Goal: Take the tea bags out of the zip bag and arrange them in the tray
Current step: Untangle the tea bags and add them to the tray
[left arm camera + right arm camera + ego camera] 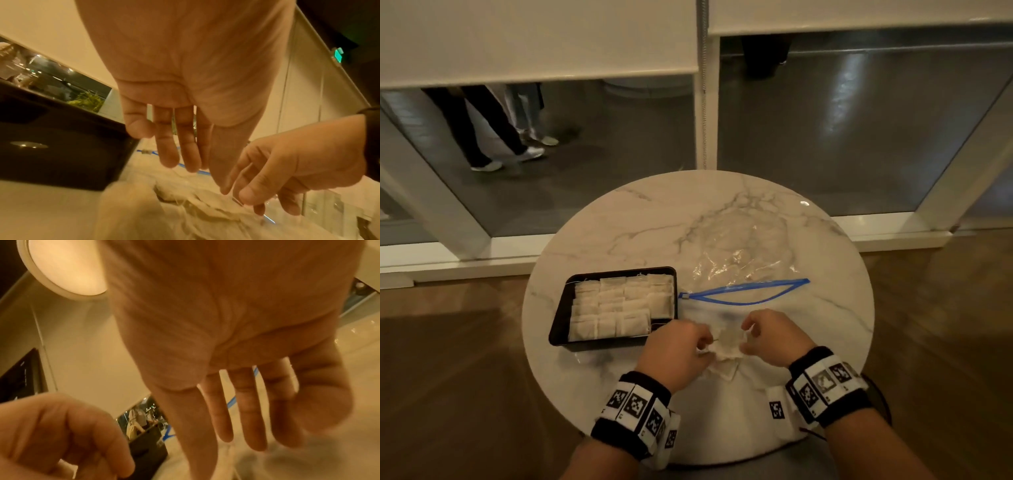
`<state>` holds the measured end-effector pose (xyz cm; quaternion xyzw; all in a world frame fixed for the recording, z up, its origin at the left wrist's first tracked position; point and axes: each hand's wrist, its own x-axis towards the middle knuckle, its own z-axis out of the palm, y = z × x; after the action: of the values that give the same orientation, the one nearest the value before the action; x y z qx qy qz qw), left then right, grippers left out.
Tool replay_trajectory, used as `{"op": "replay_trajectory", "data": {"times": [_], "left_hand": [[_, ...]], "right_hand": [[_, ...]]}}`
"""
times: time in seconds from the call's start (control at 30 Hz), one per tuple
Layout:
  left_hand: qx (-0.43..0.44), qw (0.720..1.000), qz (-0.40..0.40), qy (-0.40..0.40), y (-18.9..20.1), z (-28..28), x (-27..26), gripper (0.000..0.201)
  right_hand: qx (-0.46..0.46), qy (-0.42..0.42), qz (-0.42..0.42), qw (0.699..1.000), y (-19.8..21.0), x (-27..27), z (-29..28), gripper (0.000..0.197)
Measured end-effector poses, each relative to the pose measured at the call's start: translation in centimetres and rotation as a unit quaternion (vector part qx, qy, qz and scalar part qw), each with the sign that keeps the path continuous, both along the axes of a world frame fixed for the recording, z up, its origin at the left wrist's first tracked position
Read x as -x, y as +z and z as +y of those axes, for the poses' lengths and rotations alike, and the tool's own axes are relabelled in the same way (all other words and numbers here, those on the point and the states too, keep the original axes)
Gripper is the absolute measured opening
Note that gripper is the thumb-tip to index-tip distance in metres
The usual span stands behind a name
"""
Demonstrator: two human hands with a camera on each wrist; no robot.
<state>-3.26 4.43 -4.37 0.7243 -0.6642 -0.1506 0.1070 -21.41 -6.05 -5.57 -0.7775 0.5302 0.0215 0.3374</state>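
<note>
Round marble table point(640, 219); perhaps bystanders' legs point(482, 130) beyond.

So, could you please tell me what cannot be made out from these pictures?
- Head view: how many tea bags the hands hold; the left hand and right hand cover them.
- Head view: whether the zip bag is empty; glare on the clear plastic.
- Wrist views: the tray contents; only its dark side shows, blurred.
</note>
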Motion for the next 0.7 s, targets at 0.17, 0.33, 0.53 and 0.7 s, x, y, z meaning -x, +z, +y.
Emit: {"op": "replay_trajectory", "data": {"times": [0.17, 0.33, 0.53, 0.7], "left_hand": [[-0.054, 0.998, -0.031, -0.033, -0.5, 0.0, 1.5, 0.041], [-0.078, 0.996, -0.043, -0.027, -1.0, -0.2, 2.0, 0.045], [-0.084, 0.996, -0.039, -0.014, -1.4, -0.2, 2.0, 0.041], [-0.083, 0.996, -0.01, -0.007, -1.4, -0.2, 2.2, 0.041]], "right_hand": [[0.012, 0.04, 0.036, 0.999, -1.0, -0.8, 0.4, 0.077], [0.012, 0.04, 0.029, 0.999, -1.4, -1.2, 0.3, 0.074], [-0.004, 0.009, -0.048, 0.999, -2.0, -0.8, 0.4, 0.048], [0.029, -0.037, -0.082, 0.996, -2.3, -0.8, 0.2, 0.028]]}}
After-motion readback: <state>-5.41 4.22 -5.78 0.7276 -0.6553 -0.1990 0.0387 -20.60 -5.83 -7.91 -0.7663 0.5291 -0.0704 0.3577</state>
